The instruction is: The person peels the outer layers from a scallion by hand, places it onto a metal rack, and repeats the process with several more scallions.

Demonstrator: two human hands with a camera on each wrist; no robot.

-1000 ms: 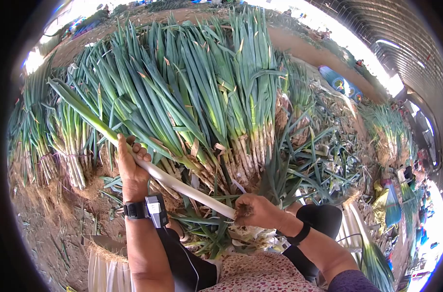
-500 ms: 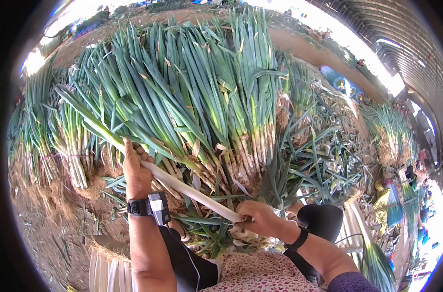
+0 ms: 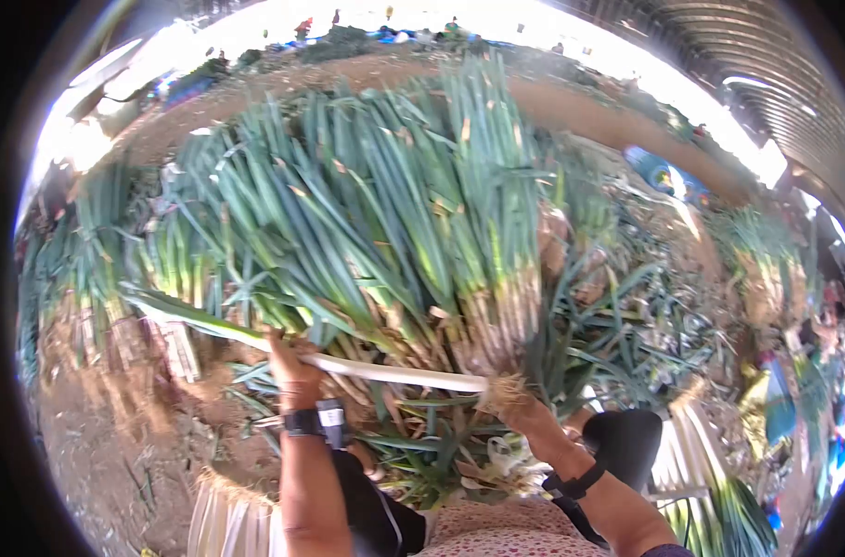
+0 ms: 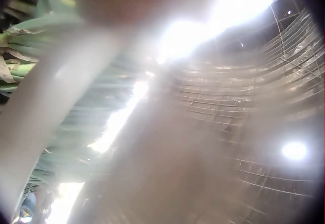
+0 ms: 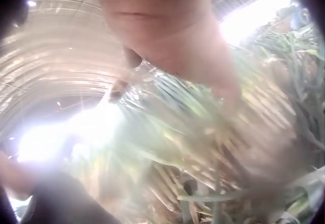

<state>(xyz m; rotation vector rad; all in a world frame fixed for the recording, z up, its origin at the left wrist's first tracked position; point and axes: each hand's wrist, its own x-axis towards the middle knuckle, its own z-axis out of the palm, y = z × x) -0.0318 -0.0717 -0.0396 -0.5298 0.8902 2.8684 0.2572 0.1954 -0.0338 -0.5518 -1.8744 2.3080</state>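
One long green onion (image 3: 399,373) lies across my front, its green leaves at the left and fibrous roots (image 3: 504,392) at the right. My left hand (image 3: 295,364) grips it where the white stalk turns green. At the root end, my right hand (image 3: 526,416) holds it, with its fingertips hidden behind the roots. The white stalk (image 4: 45,102) runs large and blurred through the left wrist view. In the right wrist view, part of the right hand (image 5: 167,36) fills the top, above blurred stalks. A big heap of green onions (image 3: 394,223) leans just beyond both hands.
Tied bundles (image 3: 176,343) stand at the left. Trimmed white stalks lie beside me at the left (image 3: 232,520) and right (image 3: 691,455). Loose leaves and peelings (image 3: 617,306) litter the ground on the right. A dark-clothed knee (image 3: 626,441) is near the right forearm.
The head view has tilted up, so the scene sits lower. The green onion has swung from a steep slant to nearly level, and its roots now show in front of the right hand.
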